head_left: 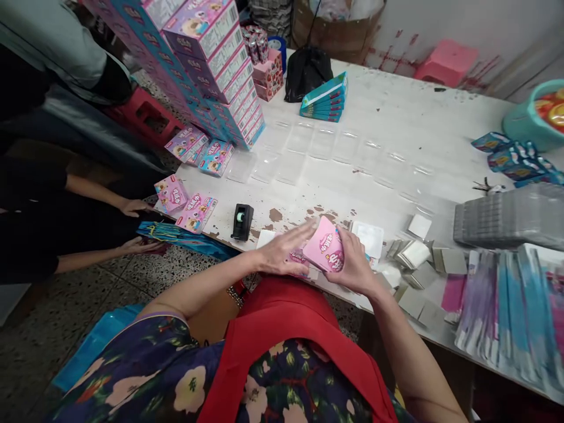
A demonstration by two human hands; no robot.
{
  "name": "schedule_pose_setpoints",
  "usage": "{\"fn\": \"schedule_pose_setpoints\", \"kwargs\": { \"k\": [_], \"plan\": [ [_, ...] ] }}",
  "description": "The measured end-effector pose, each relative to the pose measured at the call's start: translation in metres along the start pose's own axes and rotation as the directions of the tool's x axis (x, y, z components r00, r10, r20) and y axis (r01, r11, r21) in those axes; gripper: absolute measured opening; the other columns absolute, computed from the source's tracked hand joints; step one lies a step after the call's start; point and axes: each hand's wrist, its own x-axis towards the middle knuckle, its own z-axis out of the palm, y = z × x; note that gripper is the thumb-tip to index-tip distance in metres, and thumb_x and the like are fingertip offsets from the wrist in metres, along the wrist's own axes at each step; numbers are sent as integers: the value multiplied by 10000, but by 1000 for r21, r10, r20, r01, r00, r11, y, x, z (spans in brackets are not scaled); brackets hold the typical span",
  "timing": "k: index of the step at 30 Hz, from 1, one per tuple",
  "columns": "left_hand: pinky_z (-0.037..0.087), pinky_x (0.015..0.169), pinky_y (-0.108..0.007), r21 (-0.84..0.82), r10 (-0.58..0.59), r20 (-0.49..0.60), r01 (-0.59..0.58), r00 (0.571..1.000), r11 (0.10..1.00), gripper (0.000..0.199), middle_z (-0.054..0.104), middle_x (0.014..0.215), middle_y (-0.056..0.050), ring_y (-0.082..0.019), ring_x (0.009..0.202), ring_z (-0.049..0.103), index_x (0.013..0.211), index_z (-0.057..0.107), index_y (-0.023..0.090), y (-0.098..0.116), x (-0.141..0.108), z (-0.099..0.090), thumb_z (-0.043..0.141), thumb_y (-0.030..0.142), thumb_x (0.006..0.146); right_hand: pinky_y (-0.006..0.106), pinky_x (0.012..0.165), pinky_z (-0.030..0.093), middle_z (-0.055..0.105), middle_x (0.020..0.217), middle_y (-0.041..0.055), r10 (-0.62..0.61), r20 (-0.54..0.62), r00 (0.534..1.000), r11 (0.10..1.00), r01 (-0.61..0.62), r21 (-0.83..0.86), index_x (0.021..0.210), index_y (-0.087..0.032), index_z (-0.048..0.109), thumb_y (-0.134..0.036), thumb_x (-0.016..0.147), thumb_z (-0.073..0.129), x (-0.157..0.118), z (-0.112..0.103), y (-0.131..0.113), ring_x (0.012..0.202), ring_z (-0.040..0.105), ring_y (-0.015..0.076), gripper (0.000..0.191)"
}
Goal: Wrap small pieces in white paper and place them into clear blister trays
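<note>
In front of my red apron, at the table's near edge, I have a pink printed carton (325, 244) tilted upright. My right hand (356, 267) grips it from the right, with the thumb and fingers wrapped round its side. My left hand (284, 249) lies along its left side, fingers stretched out and close to the carton. Another pink printed piece (298, 261) shows partly under my left hand; most of it is hidden. Just behind my right hand is a white plastic tray (369, 238). A black tape dispenser (242, 222) stands left of my hands.
Stacked pink and blue boxes (220, 70) rise at the back left. Clear plastic trays (324, 143) line the white table (396, 106). Small white card pieces (414, 252) and flat printed cartons (506, 305) lie right. Another person's hands (134, 207) are at the left.
</note>
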Motion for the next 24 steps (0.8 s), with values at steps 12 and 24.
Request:
{"fn": "schedule_pose_setpoints", "kwargs": {
  "k": [12, 24],
  "plan": [
    [485, 897, -341, -664, -635, -320, 312, 704, 680, 970, 591, 1208, -100, -202, 1012, 603, 1476, 191, 228, 5, -25, 41, 729, 470, 706, 407, 843, 496, 504, 1308, 110, 351, -143, 925, 543, -77, 836, 1377, -285, 304, -562, 764, 566, 2, 51, -32, 1109, 564, 274, 722],
    [439, 652, -229, -734, -721, -494, 211, 486, 645, 386, 559, 730, 8, -104, 663, 516, 932, 613, 176, -39, -23, 59, 606, 533, 787, 293, 674, 499, 630, 928, 27, 383, -67, 921, 634, -210, 744, 1032, -254, 516, -485, 778, 626, 27, 76, -22, 776, 597, 169, 361]
  ]
}}
